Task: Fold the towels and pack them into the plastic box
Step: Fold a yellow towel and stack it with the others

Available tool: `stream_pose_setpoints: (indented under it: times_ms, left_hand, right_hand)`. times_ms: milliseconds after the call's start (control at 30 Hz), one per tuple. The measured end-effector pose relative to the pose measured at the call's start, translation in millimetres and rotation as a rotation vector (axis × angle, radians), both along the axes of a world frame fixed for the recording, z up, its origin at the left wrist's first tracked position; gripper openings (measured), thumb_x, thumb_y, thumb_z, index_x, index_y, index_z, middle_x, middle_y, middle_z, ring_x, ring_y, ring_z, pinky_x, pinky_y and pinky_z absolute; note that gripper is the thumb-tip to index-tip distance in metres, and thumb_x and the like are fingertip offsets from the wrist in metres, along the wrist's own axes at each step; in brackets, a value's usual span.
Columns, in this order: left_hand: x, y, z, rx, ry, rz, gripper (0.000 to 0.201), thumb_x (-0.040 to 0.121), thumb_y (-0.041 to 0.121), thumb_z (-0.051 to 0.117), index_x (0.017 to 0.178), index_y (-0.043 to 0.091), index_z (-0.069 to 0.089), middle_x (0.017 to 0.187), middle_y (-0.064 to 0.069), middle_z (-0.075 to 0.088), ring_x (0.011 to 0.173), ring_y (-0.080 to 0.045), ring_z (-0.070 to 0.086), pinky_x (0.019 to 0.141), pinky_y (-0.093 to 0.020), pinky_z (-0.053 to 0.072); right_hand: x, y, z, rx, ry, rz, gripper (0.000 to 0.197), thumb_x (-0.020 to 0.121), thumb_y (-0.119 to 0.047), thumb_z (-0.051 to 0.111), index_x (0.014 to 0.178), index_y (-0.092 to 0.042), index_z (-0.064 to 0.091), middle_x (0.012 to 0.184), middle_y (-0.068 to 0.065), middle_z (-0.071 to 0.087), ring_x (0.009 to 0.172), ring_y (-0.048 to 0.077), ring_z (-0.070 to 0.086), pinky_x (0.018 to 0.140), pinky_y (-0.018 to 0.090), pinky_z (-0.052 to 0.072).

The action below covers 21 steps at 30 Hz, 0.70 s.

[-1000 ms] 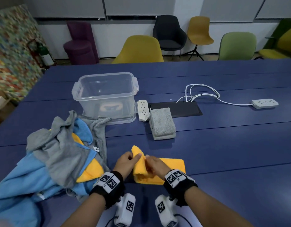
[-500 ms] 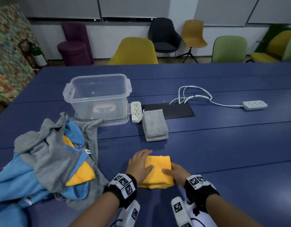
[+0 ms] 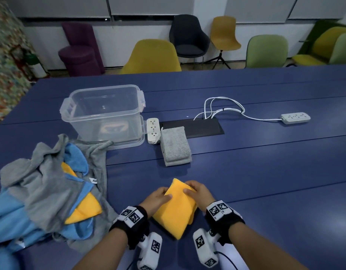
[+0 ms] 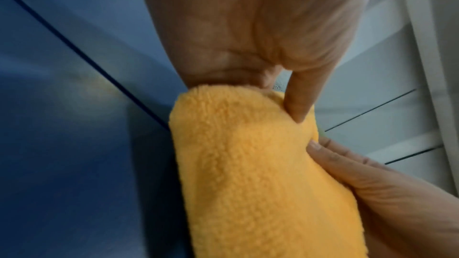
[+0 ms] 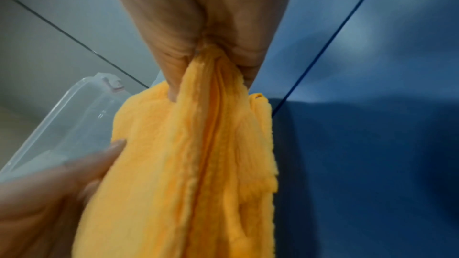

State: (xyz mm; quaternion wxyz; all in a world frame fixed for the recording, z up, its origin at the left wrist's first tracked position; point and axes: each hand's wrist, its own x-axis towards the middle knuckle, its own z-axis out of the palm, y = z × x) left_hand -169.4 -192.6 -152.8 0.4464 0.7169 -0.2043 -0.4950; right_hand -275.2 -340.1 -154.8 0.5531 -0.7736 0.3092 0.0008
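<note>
A folded yellow towel [image 3: 176,209] is lifted off the blue table [image 3: 265,182], tilted, near its front edge. My left hand [image 3: 158,197] grips its left side, thumb on top. My right hand [image 3: 197,191] pinches its upper right edge, the layers bunched between thumb and fingers [image 5: 174,77]. The same yellow towel [image 4: 261,174] fills the left wrist view under my left thumb [image 4: 300,101]. A clear plastic box [image 3: 103,114] stands open at the back left, no towels inside. A folded grey towel [image 3: 176,146] lies just right of the box.
A heap of grey, blue and yellow towels [image 3: 45,188] lies at the left. A white power strip [image 3: 153,128] sits between box and grey towel. A black panel [image 3: 195,126], white cables [image 3: 222,108] and a second power strip [image 3: 295,117] lie further right. Chairs stand behind the table.
The yellow towel was folded in half and pressed flat on the table; now both hands have gripped it and raised it, tilted, off the surface.
</note>
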Motion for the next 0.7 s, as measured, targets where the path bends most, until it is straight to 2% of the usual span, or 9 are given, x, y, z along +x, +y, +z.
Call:
stream_pose_setpoints:
  times_ms: [100, 167, 267, 367, 433, 500, 533, 633, 700]
  left_hand:
    - [1, 5, -4, 0.021, -0.056, -0.111, 0.052, 0.081, 0.042, 0.058, 0.124, 0.015, 0.046, 0.114, 0.0, 0.055, 0.105, -0.017, 0.054, 0.084, -0.023, 0.044]
    - [-1, 6, -10, 0.055, -0.126, -0.068, 0.035, 0.089, 0.034, 0.059, 0.115, 0.011, 0.054, 0.107, -0.003, 0.058, 0.099, -0.018, 0.056, 0.077, -0.022, 0.046]
    - [-1, 8, -16, 0.194, -0.356, -0.11, 0.028, 0.087, 0.047, 0.056, 0.083, 0.02, 0.051, 0.085, 0.002, 0.057, 0.087, -0.019, 0.056, 0.076, -0.03, 0.042]
    - [-3, 12, -14, 0.434, -0.672, -0.282, 0.041, 0.092, 0.057, 0.039, 0.087, 0.018, 0.049, 0.094, -0.003, 0.061, 0.096, -0.024, 0.059, 0.075, -0.031, 0.039]
    - [-5, 12, -11, 0.5, -0.81, -0.32, 0.048, 0.094, 0.059, 0.027, 0.083, 0.018, 0.049, 0.103, -0.006, 0.065, 0.098, -0.025, 0.059, 0.078, -0.031, 0.04]
    - [-7, 15, -9, 0.516, -0.895, -0.335, 0.053, 0.097, 0.055, 0.017, 0.073, 0.02, 0.048, 0.104, -0.007, 0.066, 0.098, -0.025, 0.059, 0.088, -0.033, 0.04]
    - [-7, 18, -11, 0.52, -0.922, -0.33, 0.055, 0.097, 0.054, 0.015, 0.076, 0.019, 0.052, 0.107, -0.007, 0.064, 0.101, -0.025, 0.057, 0.094, -0.035, 0.038]
    - [-1, 24, -18, 0.451, -0.783, -0.279, 0.056, 0.093, 0.059, 0.028, 0.103, 0.013, 0.059, 0.121, -0.005, 0.049, 0.113, -0.021, 0.047, 0.1, -0.034, 0.036]
    - [1, 26, -17, 0.304, -0.473, -0.2, 0.068, 0.079, 0.074, 0.041, 0.101, 0.012, 0.059, 0.116, -0.008, 0.054, 0.103, -0.019, 0.054, 0.09, -0.029, 0.041]
  right_hand:
    - [1, 2, 1, -0.013, 0.003, 0.019, 0.017, 0.091, -0.01, 0.056, 0.108, -0.012, 0.057, 0.103, 0.002, 0.056, 0.1, 0.016, 0.052, 0.082, 0.023, 0.038]
    - [2, 5, -1, -0.054, 0.039, 0.017, 0.023, 0.09, -0.013, 0.058, 0.112, -0.011, 0.059, 0.103, 0.0, 0.056, 0.1, 0.014, 0.051, 0.083, 0.022, 0.038]
    - [0, 9, 0, -0.033, 0.134, 0.101, 0.04, 0.085, -0.023, 0.065, 0.122, -0.011, 0.054, 0.108, 0.0, 0.054, 0.105, 0.013, 0.05, 0.086, 0.023, 0.04]
    - [-1, 12, -1, -0.067, 0.23, 0.23, 0.047, 0.083, -0.025, 0.068, 0.123, -0.009, 0.052, 0.106, 0.0, 0.052, 0.1, 0.013, 0.05, 0.082, 0.022, 0.043]
    - [-2, 15, -2, -0.127, 0.274, 0.266, 0.036, 0.083, -0.024, 0.067, 0.114, -0.009, 0.056, 0.092, -0.004, 0.051, 0.092, 0.013, 0.048, 0.072, 0.019, 0.04]
    - [-2, 19, -1, -0.168, 0.301, 0.278, 0.017, 0.085, -0.026, 0.065, 0.093, -0.015, 0.055, 0.081, -0.005, 0.048, 0.088, 0.015, 0.047, 0.071, 0.022, 0.036]
    - [-1, 21, -1, -0.176, 0.309, 0.283, 0.017, 0.086, -0.026, 0.064, 0.089, -0.015, 0.052, 0.082, -0.003, 0.049, 0.088, 0.016, 0.046, 0.072, 0.023, 0.035]
    - [1, 25, 4, -0.192, 0.32, 0.33, 0.027, 0.091, -0.024, 0.057, 0.114, -0.01, 0.052, 0.098, 0.0, 0.051, 0.094, 0.013, 0.043, 0.077, 0.022, 0.033]
    - [5, 24, 7, -0.197, 0.294, 0.33, 0.035, 0.093, -0.021, 0.053, 0.123, -0.004, 0.049, 0.106, 0.003, 0.049, 0.097, 0.015, 0.045, 0.079, 0.023, 0.035]
